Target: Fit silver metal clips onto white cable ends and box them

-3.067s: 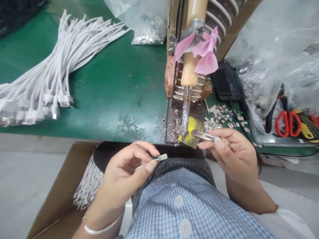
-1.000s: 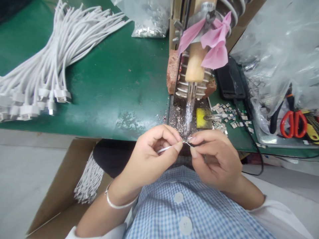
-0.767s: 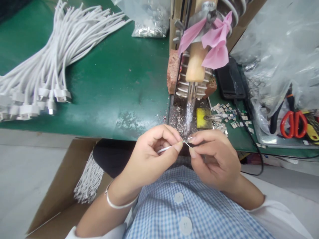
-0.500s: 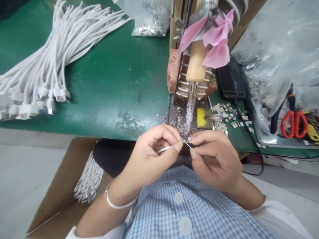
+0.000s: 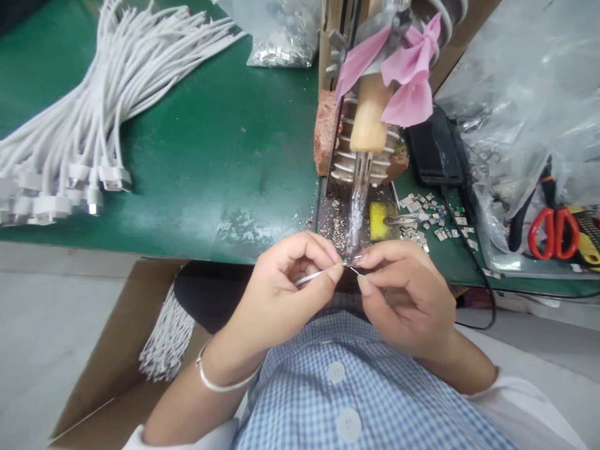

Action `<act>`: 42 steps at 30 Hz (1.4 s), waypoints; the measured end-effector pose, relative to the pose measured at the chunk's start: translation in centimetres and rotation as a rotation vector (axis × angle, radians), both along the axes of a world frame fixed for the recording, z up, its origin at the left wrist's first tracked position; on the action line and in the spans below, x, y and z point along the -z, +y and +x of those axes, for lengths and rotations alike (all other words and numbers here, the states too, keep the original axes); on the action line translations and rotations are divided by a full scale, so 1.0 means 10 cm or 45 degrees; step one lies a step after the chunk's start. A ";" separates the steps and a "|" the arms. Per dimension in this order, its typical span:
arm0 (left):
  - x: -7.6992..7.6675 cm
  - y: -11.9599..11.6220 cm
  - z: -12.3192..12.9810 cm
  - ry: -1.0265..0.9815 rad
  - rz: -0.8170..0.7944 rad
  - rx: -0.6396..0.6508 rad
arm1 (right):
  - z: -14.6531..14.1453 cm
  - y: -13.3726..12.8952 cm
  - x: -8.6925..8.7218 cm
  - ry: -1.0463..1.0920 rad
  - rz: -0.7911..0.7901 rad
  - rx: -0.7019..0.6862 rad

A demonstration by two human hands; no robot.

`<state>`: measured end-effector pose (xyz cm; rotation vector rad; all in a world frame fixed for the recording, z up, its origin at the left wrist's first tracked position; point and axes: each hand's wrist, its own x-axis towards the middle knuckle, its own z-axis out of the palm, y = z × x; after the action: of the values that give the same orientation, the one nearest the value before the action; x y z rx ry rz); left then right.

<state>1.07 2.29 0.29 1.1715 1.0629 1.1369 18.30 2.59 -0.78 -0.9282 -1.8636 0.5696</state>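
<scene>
Between the thumb and forefinger of my left hand (image 5: 293, 290) is the end of a white cable (image 5: 309, 277), with its tip just below the soldering iron's tip. My right hand (image 5: 405, 294) pinches a thin silvery solder wire (image 5: 355, 270), which reaches to the cable end; the right fingertips nearly meet the left ones there. The soldering iron (image 5: 368, 128), with a wooden handle and a whitish, crusted tip, is mounted pointing down toward my fingers. Pink cloth (image 5: 412, 78) is tied round it. The exact joint at the cable end is too small to make out.
A bundle of white cables (image 5: 105, 94) lies on the green table (image 5: 201, 162) at left. Right of the iron are a yellow sponge (image 5: 382, 222), small metal connectors (image 5: 440, 219), a phone (image 5: 434, 150) and red-handled pliers (image 5: 553, 231). A cardboard box (image 5: 117, 337) with cables stands below.
Both hands stay almost in place under the iron tip. The wire in my right hand has shifted very slightly at the cable end.
</scene>
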 end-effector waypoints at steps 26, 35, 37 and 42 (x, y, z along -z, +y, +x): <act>0.01 -0.02 -0.01 -0.012 0.040 0.030 | 0.03 0.00 0.00 0.118 -0.112 -0.072; 0.00 -0.02 0.00 -0.006 0.038 0.026 | 0.03 0.00 -0.02 0.110 -0.095 -0.075; 0.01 -0.03 0.00 -0.001 0.043 0.029 | 0.03 -0.01 -0.01 0.108 -0.091 -0.070; 0.02 -0.04 -0.03 0.020 0.019 0.041 | 0.01 -0.02 0.01 0.102 -0.097 -0.077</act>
<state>0.80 1.89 0.08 1.2069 1.0459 1.1137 18.37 2.38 -0.84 -0.8884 -1.8135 0.7090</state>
